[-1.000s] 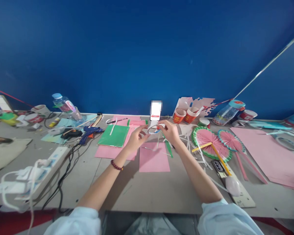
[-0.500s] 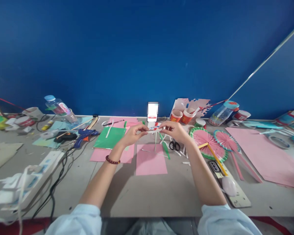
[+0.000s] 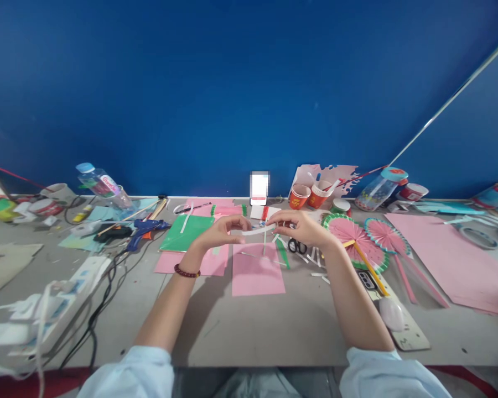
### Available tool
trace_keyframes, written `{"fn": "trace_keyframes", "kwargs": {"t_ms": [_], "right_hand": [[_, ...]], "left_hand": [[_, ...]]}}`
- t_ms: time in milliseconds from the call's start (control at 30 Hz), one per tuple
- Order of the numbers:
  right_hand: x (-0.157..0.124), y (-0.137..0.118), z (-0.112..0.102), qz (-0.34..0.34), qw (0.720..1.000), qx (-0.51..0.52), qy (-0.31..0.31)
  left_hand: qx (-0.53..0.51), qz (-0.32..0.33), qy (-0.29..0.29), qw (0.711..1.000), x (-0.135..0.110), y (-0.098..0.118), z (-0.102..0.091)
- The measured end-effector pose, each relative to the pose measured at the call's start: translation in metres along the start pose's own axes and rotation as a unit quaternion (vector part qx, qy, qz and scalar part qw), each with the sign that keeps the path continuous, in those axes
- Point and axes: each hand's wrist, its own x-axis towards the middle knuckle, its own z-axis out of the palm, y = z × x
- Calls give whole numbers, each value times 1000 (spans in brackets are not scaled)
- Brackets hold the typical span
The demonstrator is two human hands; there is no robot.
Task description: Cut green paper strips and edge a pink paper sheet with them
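Newly loosened left hand (image 3: 218, 231): thumb and fingertips are parted, with the left end of the band between them; half a second ago they were pinching it. Whether they touch it now, I cannot tell.

Right hand (image 3: 302, 226): thumb and fingertips are closed on the right end of the band.

Narrow, curved white band (image 3: 259, 230): held up between the hands, nearly edge-on; a second ago it faced the camera as an open ring.

What the change means: the right hand probably carries the band alone, so the handling looks unfinished.

Thin pale strip (image 3: 264, 244): just below the band; whether it is joined to it is unclear.

Square pink paper sheet (image 3: 258, 279): flat on the grey table (image 3: 249, 331), below and nearer the wearer.

Black-handled scissors (image 3: 297, 246): lying just below the right hand, among white paper scraps (image 3: 314, 256).

Flat green packet (image 3: 185, 235): left of the left hand, over pink paper.
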Motion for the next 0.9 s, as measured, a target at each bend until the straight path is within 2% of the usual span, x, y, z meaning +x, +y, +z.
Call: {"fn": "trace_keyframes", "kwargs": {"t_ms": [133, 333, 433, 567, 700, 900], "right_hand": [[-2, -9, 3, -22, 1000, -10, -3], [-3, -20, 14, -60, 991, -97, 73], [-1, -23, 15, -75, 990, -90, 73], [-1, -22, 10, -63, 996, -55, 38], [-3, -19, 2, -71, 997, -13, 8], [-6, -16, 0, -73, 997, 4, 7]], "left_hand": [[35, 7, -21, 999, -1, 3, 1], [97, 33, 41, 994, 2, 16, 14], [51, 25, 55, 997, 2, 17, 16], [-39, 44, 79, 995, 0, 16, 12], [-59, 50, 67, 995, -2, 17, 10], [-64, 22, 13, 998, -4, 19, 8]]}}
